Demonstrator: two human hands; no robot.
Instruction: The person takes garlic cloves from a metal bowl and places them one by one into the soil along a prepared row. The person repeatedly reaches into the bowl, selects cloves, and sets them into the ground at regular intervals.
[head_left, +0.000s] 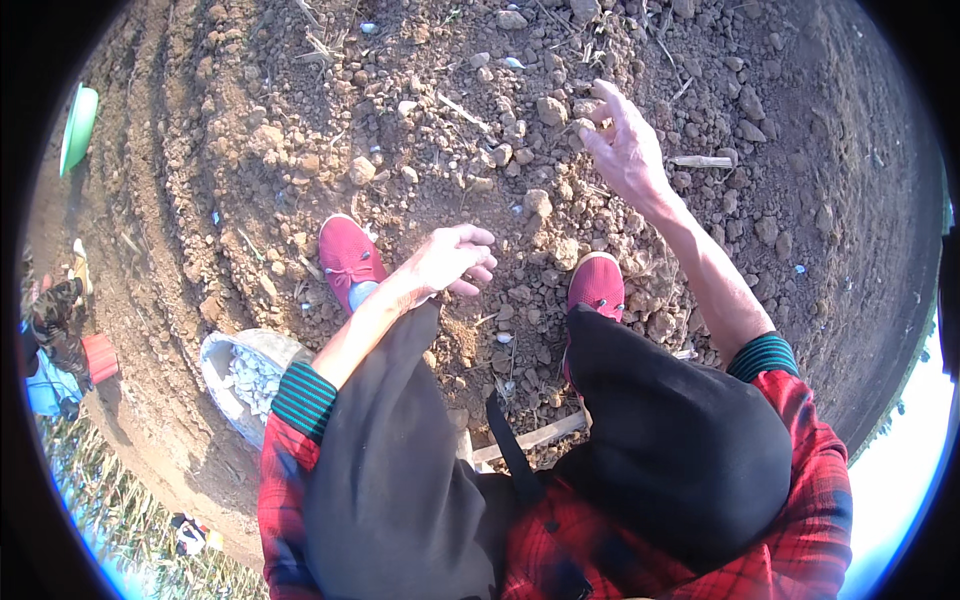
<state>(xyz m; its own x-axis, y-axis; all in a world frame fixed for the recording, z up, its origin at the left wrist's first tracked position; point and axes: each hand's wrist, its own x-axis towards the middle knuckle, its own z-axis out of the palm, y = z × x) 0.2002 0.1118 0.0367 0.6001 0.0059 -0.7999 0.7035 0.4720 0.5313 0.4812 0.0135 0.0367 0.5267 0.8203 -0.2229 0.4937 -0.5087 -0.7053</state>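
My right hand (622, 146) reaches out over cloddy soil, its thumb and fingertips at a small clod (583, 126); whether it grips that clod I cannot tell. Nearer to me, my left hand (457, 259) hovers between my red shoes, palm down, with the fingers slightly bent and apart and nothing visible in it. Small whitish pieces, perhaps cloves or seeds, lie scattered on the soil, one (514, 63) beyond the hands and another (504, 337) between my legs. Beside my left forearm stands a pale bucket (217, 375) holding many whitish-blue pieces.
A wooden slat (532, 439) lies low between my knees. A green basin (79, 129) rests at the far left. Below it are a person in camouflage trousers (56, 330) and a red container (100, 358). Ridged furrows run along the left; dry stalks (701, 161) lie about.
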